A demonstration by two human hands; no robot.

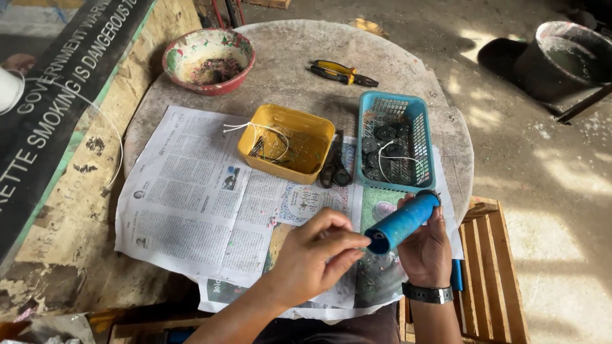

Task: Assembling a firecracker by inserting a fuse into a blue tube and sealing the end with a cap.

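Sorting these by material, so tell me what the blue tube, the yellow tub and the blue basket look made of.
Blue tube, held in the right hand: probably rolled card or paper, matte and scuffed, with a thick wall at its open end.
Yellow tub: seemingly moulded plastic, smooth, slightly glossy, stained inside.
Blue basket: plastic, judging by its moulded lattice walls.

Tube (404,221) in right hand (426,251): bright blue, dark ends. Watch (428,293) black. Basket (396,140) far right: turquoise mesh, black discs inside, white wire across. Tub (286,141) centre: yellow, stained brown, white wire over the rim. Bowl (209,60) far left: red outside, inside splotched green, white and pink. Pliers (343,72) far: yellow and black handles. Scissors (335,167): black. Newspaper (197,197): white, grey print, specked. Table (408,70): grey. Crate (494,267) near right: pale wood.
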